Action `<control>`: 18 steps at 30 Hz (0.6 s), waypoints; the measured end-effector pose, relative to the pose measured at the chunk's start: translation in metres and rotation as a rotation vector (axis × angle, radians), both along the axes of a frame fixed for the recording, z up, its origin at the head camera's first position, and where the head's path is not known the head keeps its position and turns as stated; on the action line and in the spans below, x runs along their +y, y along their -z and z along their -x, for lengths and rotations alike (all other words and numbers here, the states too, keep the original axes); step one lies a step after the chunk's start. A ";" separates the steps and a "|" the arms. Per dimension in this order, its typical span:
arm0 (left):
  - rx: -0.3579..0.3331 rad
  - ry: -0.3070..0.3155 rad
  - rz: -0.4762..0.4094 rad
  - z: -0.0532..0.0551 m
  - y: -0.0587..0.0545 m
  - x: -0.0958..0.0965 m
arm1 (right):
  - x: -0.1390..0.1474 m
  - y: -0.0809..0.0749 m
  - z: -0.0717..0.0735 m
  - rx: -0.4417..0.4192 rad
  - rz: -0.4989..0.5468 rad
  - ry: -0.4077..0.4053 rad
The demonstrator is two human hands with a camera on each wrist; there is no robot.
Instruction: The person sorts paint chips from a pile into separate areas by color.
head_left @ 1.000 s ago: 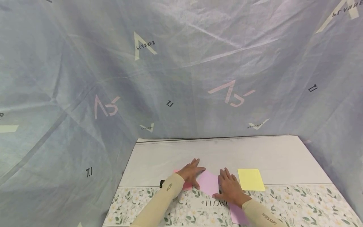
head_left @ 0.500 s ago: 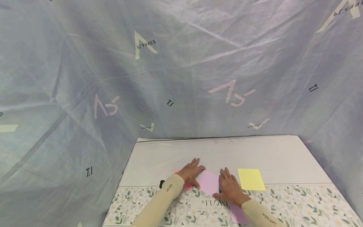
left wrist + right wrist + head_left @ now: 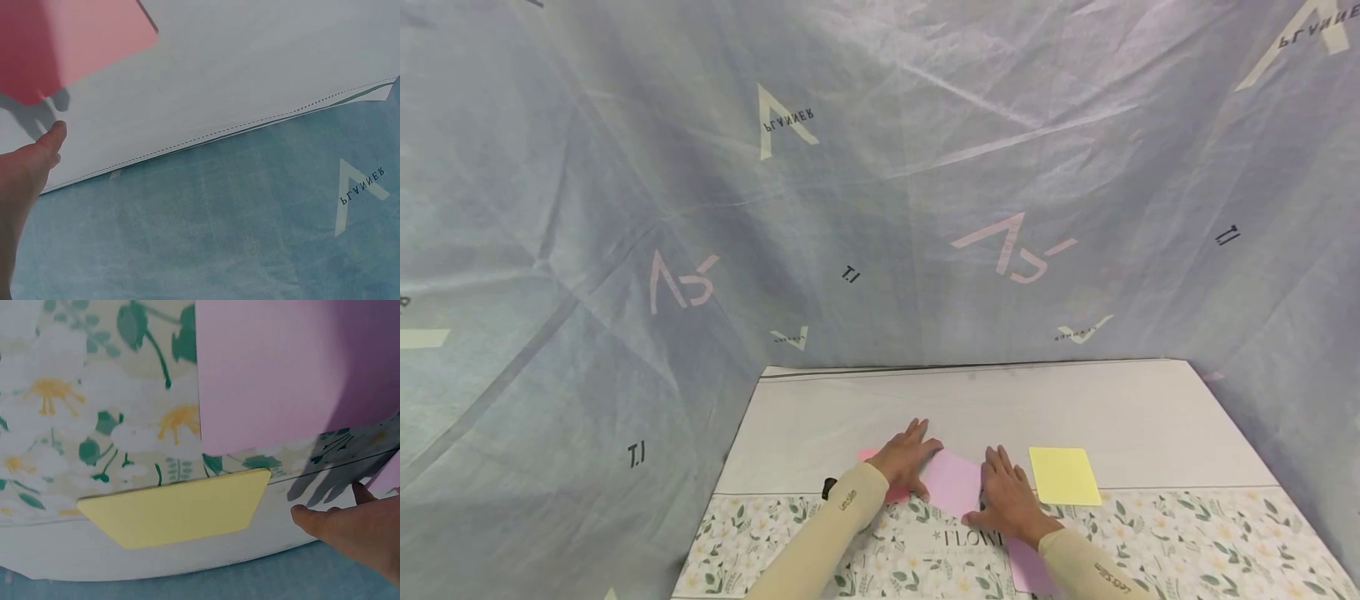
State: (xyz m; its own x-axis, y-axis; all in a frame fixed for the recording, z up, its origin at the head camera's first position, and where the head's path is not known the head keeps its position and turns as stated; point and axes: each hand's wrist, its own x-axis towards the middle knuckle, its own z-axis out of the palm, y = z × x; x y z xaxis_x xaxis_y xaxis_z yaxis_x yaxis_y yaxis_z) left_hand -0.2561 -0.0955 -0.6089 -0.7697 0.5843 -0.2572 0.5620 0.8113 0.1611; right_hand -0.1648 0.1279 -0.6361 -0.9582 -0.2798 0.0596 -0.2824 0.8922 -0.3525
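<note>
A lilac paper square point(image 3: 952, 485), set askew, lies between the two hands in the head view. My left hand point(image 3: 904, 458) reaches over a pink square point(image 3: 897, 492), thumb and forefinger spread along the lilac square's left side. On the other side, my right hand point(image 3: 1009, 500) rests with thumb and fingers extended at its right edge. Under the right wrist is a second, pinkish-purple square point(image 3: 1028, 569), partly covered. A yellow square point(image 3: 1064, 475) lies to the right of the right hand. In the right wrist view a sliver of the lilac square point(image 3: 390, 474) shows beside the fingers point(image 3: 325, 522).
The table has a white far strip point(image 3: 985, 408) and a floral cloth point(image 3: 1195, 533) nearer, with printed lettering point(image 3: 970, 538). A small black object point(image 3: 828, 486) sits by the left forearm. Printed blue-grey fabric point(image 3: 880, 208) walls the back and sides.
The right hand and the lilac square's right edge have shifted very slightly to the right. The left hand and the other squares stay where they were.
</note>
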 end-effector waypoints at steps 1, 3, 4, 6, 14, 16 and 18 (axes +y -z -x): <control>-0.001 -0.002 0.000 0.000 0.000 0.000 | 0.000 0.000 0.000 -0.009 0.010 0.007; -0.005 -0.007 -0.008 -0.001 0.000 0.000 | -0.001 0.001 0.000 -0.026 0.025 0.021; -0.005 -0.011 -0.013 -0.001 0.001 0.000 | -0.001 0.001 0.001 -0.030 0.032 0.026; -0.004 -0.017 -0.016 -0.001 0.001 -0.001 | -0.002 0.001 0.001 -0.037 0.048 0.037; 0.005 -0.026 -0.014 -0.002 0.004 -0.002 | -0.005 -0.001 0.000 0.001 0.041 0.034; 0.015 -0.023 -0.017 -0.002 0.004 -0.003 | -0.006 -0.001 0.001 0.019 0.028 0.028; 0.019 -0.020 -0.016 -0.002 0.004 -0.004 | -0.006 -0.001 0.001 0.038 0.021 0.020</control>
